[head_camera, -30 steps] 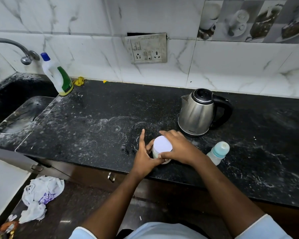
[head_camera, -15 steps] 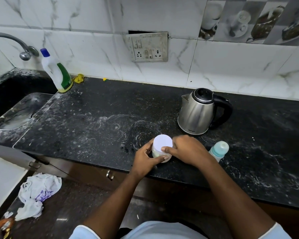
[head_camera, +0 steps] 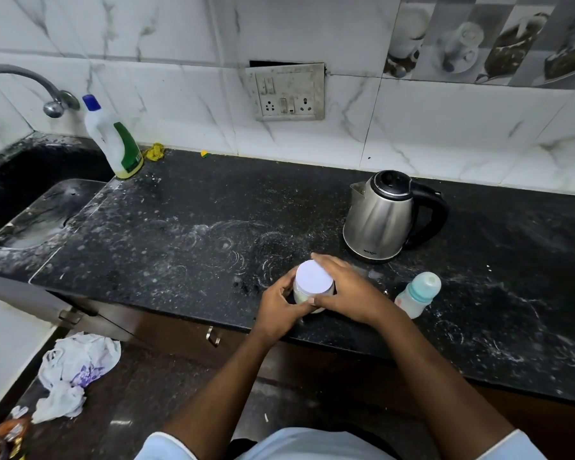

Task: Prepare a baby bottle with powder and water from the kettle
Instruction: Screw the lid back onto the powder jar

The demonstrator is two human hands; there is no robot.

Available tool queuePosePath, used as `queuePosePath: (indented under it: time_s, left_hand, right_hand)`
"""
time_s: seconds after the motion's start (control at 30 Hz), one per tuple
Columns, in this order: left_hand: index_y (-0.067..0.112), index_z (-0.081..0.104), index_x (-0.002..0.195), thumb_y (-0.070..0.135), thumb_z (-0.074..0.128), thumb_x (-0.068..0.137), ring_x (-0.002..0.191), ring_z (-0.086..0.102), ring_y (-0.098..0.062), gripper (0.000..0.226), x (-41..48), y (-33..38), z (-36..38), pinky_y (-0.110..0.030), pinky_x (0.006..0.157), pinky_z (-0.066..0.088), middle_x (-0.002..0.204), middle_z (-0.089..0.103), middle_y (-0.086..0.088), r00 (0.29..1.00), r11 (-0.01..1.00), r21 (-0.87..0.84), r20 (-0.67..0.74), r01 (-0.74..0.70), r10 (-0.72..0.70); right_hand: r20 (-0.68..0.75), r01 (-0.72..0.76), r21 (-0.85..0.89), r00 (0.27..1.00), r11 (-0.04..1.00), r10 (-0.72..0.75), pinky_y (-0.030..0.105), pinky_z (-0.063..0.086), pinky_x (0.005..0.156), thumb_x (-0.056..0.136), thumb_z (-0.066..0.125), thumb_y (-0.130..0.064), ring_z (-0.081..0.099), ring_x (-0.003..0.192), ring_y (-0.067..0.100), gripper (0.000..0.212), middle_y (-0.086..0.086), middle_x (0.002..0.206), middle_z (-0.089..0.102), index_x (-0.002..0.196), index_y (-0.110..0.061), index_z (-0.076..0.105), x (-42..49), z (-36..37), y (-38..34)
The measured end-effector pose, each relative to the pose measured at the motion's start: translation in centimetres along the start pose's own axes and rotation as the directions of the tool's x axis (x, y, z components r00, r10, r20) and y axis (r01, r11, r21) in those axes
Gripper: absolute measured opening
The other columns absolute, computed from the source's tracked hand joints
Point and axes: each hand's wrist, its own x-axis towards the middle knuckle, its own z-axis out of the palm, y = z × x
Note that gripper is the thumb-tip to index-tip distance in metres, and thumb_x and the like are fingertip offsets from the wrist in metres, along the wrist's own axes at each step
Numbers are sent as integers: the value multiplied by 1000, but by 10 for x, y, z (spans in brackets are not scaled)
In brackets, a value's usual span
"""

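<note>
A small powder jar with a white lid (head_camera: 313,277) stands near the front edge of the black counter (head_camera: 186,234). My left hand (head_camera: 279,307) grips the jar's body from the left. My right hand (head_camera: 349,288) curls over the lid's rim from the right. A baby bottle with a pale teal cap (head_camera: 418,294) stands just right of my right wrist, closed. The steel kettle with a black lid and handle (head_camera: 385,217) sits behind the jar, its handle to the right.
A sink (head_camera: 24,207) with a tap (head_camera: 20,84) lies at the far left. A white cleaner bottle with a green label (head_camera: 113,141) stands by it. A wall socket plate (head_camera: 287,92) is behind. White bags (head_camera: 77,370) lie on the floor.
My left hand's raised finger came down and now wraps the jar. My right hand has shifted round the lid. The jar stays in place.
</note>
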Motion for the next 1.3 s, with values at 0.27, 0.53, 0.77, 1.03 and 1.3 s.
queuePosePath:
  time_s: [0.27, 0.53, 0.77, 1.03, 1.3]
  left_hand:
    - [17, 62, 143, 6, 96, 72, 127, 67, -14, 79, 3, -6, 1, -36, 110, 53, 134, 73, 7, 999, 999, -6, 15, 40, -40]
    - [24, 62, 141, 21, 94, 70, 125, 68, -17, 78, 0, -1, 1, -34, 108, 53, 132, 74, 4, 1000, 1000, -5, 3, 10, -10]
    - [25, 61, 142, 11, 92, 68, 124, 68, -13, 82, 3, -6, -1, -35, 108, 54, 130, 74, 7, 1000, 1000, 28, 26, 2, -2]
    - [20, 62, 141, 22, 93, 66, 122, 69, -10, 81, 2, -1, 0, -25, 104, 52, 130, 74, 10, 1000, 1000, 5, 18, -3, 3]
    - [28, 61, 142, 7, 92, 71, 119, 69, -4, 80, 1, -2, 1, -19, 98, 52, 127, 74, 16, 1000, 996, 84, -11, -12, 13]
  right_hand:
    - [-317, -54, 87, 945, 995, 79, 30, 44, 66, 85, 80, -40, 57, 72, 11, 20, -2, 82, 61, 86, -22, 70, -6, -8, 18]
    - [29, 48, 13, 998, 999, -48, 17, 19, 113, 86, 76, -22, 25, 152, 12, 90, -5, 167, 29, 162, -24, 28, 9, 1, 2]
    - [-47, 4, -222, 999, 975, -14, 32, 35, 108, 84, 73, -42, 32, 135, 20, 90, -3, 150, 38, 161, -29, 29, 16, 10, -5]
    - [126, 131, -240, 987, 962, -103, 23, 27, 104, 87, 74, -28, 34, 143, 20, 81, -1, 159, 37, 159, -30, 37, 24, -5, -3]
    - [47, 72, -272, 997, 960, -61, 36, 26, 120, 94, 68, -29, 28, 151, 27, 75, 4, 169, 27, 161, -30, 32, 17, 10, -6]
